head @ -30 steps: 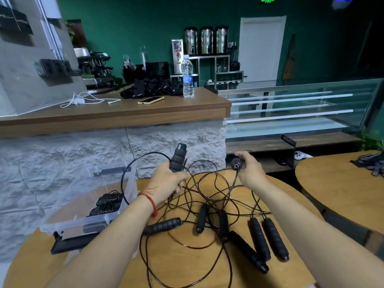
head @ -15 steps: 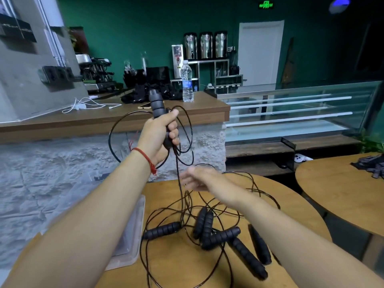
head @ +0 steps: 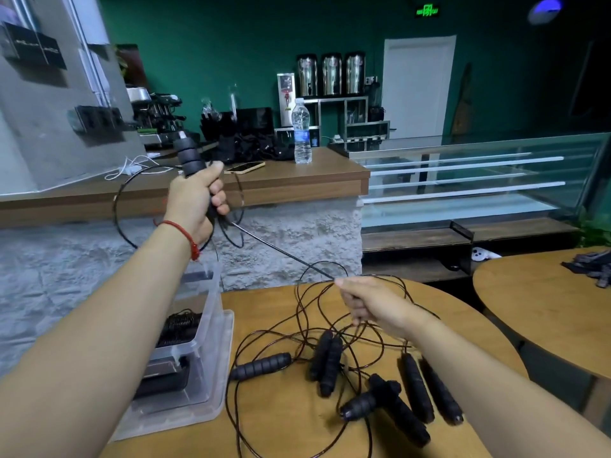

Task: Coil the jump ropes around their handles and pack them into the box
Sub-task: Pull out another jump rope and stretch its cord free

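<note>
Dark green far wall [head: 231,44] with white door [head: 418,87] and lit green exit sign [head: 427,10]; wooden counter [head: 297,183] on white stone base [head: 314,226], left; glass display case [head: 479,180], right; round wooden table [head: 545,292], near right.

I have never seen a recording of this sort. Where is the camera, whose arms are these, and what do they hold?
No machine is here. The camera sits on a person's head, looking forward and down, so both bare arms are that person's own. The left hand grips a black ribbed jump-rope handle, raised. The right hand pinches the thin dark cord running taut from that handle. On the round wooden table lie more black handles among tangled cords. At its left stands a clear plastic box holding coiled ropes.
</note>
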The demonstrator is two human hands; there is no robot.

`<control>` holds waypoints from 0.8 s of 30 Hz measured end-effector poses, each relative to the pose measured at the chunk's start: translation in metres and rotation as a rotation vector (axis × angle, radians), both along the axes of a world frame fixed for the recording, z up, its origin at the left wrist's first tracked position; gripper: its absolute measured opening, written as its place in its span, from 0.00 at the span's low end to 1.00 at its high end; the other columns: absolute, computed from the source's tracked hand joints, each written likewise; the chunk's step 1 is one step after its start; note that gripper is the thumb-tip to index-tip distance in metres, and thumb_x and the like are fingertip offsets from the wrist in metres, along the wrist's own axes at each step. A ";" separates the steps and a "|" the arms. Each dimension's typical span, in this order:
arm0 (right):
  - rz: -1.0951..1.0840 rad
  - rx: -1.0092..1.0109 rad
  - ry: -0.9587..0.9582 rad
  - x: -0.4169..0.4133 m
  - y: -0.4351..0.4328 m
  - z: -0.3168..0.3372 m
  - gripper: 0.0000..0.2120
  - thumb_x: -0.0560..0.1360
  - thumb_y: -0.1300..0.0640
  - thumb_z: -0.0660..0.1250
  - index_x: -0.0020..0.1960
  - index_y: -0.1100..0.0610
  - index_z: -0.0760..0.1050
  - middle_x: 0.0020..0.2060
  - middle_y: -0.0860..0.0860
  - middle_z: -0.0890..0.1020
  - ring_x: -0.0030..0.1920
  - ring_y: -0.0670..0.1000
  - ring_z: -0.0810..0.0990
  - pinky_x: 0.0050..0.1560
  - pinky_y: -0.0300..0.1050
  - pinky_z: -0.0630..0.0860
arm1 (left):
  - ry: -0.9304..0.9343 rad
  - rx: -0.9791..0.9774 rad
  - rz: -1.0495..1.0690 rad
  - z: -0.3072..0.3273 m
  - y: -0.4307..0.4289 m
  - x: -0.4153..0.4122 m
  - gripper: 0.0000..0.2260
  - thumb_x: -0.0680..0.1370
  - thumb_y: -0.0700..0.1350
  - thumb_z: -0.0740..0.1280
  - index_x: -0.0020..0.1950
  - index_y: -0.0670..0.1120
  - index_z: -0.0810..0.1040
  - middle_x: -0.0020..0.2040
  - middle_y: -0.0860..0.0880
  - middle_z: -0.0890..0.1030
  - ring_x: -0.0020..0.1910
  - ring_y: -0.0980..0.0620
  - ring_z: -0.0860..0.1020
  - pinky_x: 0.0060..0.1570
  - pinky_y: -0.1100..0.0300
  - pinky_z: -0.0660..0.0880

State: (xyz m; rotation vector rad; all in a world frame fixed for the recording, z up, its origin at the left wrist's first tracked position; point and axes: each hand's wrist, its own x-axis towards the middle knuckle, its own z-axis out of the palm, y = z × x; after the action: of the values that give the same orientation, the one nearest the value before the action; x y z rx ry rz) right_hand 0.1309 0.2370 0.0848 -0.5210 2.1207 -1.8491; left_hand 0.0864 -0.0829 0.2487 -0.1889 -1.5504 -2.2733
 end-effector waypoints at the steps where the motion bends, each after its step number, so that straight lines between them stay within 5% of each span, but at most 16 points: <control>1: -0.025 -0.013 -0.015 -0.003 0.011 -0.002 0.18 0.84 0.44 0.66 0.38 0.50 0.68 0.31 0.48 0.61 0.30 0.49 0.61 0.36 0.43 0.70 | -0.011 0.010 0.027 -0.003 -0.011 -0.002 0.09 0.83 0.43 0.70 0.46 0.50 0.73 0.27 0.53 0.67 0.22 0.56 0.64 0.24 0.65 0.61; 6: -0.078 0.086 0.020 -0.008 0.051 -0.005 0.17 0.84 0.47 0.66 0.42 0.56 0.68 0.34 0.53 0.57 0.32 0.51 0.58 0.34 0.45 0.62 | -0.066 0.075 0.152 -0.018 -0.064 -0.015 0.08 0.83 0.43 0.69 0.47 0.50 0.72 0.27 0.54 0.67 0.22 0.57 0.64 0.24 0.66 0.62; 14: -0.206 0.418 0.196 -0.022 0.070 0.015 0.15 0.86 0.50 0.64 0.42 0.56 0.76 0.32 0.50 0.74 0.35 0.50 0.73 0.45 0.49 0.74 | -0.060 -0.079 0.250 -0.034 -0.081 -0.009 0.07 0.81 0.43 0.72 0.50 0.50 0.74 0.27 0.54 0.68 0.22 0.56 0.65 0.24 0.64 0.63; 24: -0.430 0.276 0.456 -0.027 -0.004 0.061 0.13 0.85 0.49 0.65 0.47 0.57 0.75 0.34 0.52 0.83 0.29 0.51 0.80 0.37 0.49 0.78 | -0.168 -0.300 -0.085 -0.065 0.033 0.025 0.08 0.82 0.47 0.73 0.49 0.47 0.76 0.33 0.48 0.74 0.24 0.53 0.67 0.26 0.61 0.67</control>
State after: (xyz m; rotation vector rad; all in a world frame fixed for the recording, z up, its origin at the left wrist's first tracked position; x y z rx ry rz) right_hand 0.1043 0.2326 0.1461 -0.4832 2.9338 -1.7069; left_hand 0.1116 -0.0497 0.1836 -0.1490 -2.0040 -2.1555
